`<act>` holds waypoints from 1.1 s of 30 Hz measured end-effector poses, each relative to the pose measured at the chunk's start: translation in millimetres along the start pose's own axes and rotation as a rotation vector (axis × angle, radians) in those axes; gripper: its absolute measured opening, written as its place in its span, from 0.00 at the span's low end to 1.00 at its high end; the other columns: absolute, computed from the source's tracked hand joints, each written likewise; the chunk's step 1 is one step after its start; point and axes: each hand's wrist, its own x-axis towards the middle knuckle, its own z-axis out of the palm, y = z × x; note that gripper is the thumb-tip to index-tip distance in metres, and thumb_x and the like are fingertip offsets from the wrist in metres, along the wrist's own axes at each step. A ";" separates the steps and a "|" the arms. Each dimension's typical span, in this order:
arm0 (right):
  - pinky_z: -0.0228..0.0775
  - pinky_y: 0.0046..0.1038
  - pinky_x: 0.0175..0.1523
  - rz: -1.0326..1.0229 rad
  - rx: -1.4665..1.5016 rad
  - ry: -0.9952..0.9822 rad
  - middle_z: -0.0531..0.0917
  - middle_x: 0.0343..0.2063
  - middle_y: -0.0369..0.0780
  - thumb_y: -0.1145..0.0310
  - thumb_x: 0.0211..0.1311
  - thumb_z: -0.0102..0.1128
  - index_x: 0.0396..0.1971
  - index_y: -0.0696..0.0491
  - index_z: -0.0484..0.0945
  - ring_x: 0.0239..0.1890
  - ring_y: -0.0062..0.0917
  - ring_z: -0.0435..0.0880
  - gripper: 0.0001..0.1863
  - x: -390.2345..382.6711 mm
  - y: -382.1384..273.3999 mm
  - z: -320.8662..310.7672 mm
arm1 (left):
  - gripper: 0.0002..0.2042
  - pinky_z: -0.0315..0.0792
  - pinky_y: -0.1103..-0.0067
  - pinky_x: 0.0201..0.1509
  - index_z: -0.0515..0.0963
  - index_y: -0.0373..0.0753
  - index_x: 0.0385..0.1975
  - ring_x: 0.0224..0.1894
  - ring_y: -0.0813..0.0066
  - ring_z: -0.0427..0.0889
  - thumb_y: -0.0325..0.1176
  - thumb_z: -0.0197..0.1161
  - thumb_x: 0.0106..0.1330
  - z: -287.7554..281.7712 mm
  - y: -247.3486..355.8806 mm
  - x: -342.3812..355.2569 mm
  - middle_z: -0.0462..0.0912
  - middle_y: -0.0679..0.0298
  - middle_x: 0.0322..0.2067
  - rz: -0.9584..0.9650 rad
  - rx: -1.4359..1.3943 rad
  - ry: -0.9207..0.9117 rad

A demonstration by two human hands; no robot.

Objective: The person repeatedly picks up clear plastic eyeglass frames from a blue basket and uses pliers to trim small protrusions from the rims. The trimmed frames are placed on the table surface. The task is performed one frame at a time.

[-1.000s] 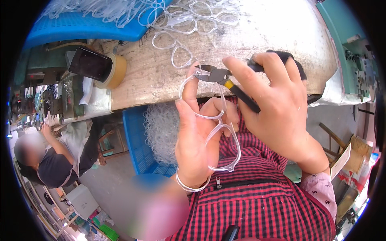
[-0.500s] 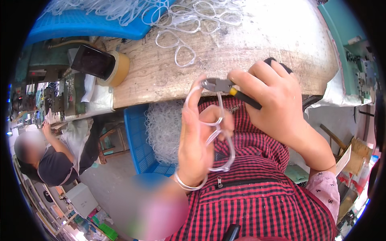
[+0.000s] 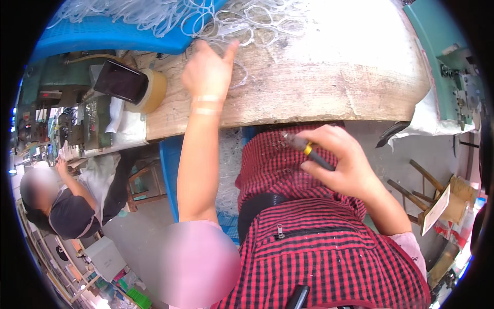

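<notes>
Left grip (image 3: 207, 72): mine, over the tabletop (image 3: 329, 82), thumb raised apart from the bent fingers; whether the fingertips pinch anything I cannot tell, my own hand hiding them. Pale bands (image 3: 207, 107) at that wrist. Frame (image 3: 246, 74): one, clear, on the tabletop, partly hidden behind my left grip, a rim showing just to its right. Right grip (image 3: 342, 162): mine, closed around the pliers, before the tabletop's near edge and above my lap. Pliers (image 3: 307, 150): one pair, black handle with yellow band, metal head pointing left. Pile (image 3: 234, 27): clear frames, overlapping, on the tabletop beyond my left grip. Basket (image 3: 103, 42): blue, upper left, heaped with more clear frames. Phone (image 3: 121, 81): dark screen, leaning on the tape roll (image 3: 157, 92), left of my left wrist. Crate (image 3: 169, 170): blue, below the tabletop, holding clear pieces, partly hidden by my left forearm. Apron (image 3: 309, 257): mine, red and black check, zipped pocket. Co-worker (image 3: 72, 216): one, dark top, well apart at left.
</notes>
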 end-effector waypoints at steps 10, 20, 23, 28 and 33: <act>0.71 0.34 0.52 0.188 0.023 0.136 0.82 0.40 0.42 0.72 0.50 0.71 0.53 0.51 0.81 0.45 0.35 0.81 0.26 -41.4 26.2 -0.8 | 0.27 0.69 0.76 0.32 0.76 0.32 0.53 0.28 0.72 0.75 0.53 0.48 0.77 -56.6 -35.4 -54.4 0.77 0.64 0.27 0.042 -1.190 -0.351; 0.71 0.33 0.40 -0.395 -0.555 0.139 0.78 0.41 0.38 0.70 0.33 0.72 0.51 0.38 0.85 0.37 0.34 0.76 0.34 15.2 -16.8 -19.0 | 0.38 0.69 0.74 0.40 0.60 0.30 0.69 0.33 0.73 0.71 0.62 0.39 0.77 -63.3 14.3 -81.5 0.73 0.62 0.34 -0.075 -2.017 -0.743; 0.71 0.31 0.38 -0.497 -0.655 0.144 0.78 0.42 0.36 0.67 0.35 0.70 0.50 0.35 0.85 0.37 0.32 0.76 0.32 18.7 -17.9 -25.8 | 0.35 0.70 0.77 0.42 0.69 0.31 0.63 0.34 0.75 0.74 0.61 0.37 0.78 -73.3 36.0 -88.7 0.77 0.63 0.31 -0.204 -1.798 -0.602; 0.69 0.26 0.33 -0.662 -0.838 0.155 0.79 0.39 0.31 0.60 0.39 0.66 0.45 0.32 0.85 0.31 0.25 0.74 0.25 32.0 -25.6 -40.9 | 0.33 0.73 0.77 0.48 0.68 0.28 0.64 0.38 0.74 0.78 0.57 0.38 0.80 -79.0 37.1 -90.6 0.78 0.63 0.33 -0.165 -1.663 -0.684; 0.66 0.24 0.30 -0.774 -0.870 0.178 0.78 0.36 0.29 0.58 0.39 0.65 0.42 0.33 0.84 0.30 0.23 0.72 0.22 45.0 -25.7 -42.5 | 0.34 0.71 0.79 0.51 0.68 0.28 0.64 0.38 0.75 0.77 0.57 0.38 0.80 -76.8 34.5 -89.5 0.79 0.63 0.33 -0.200 -1.747 -0.794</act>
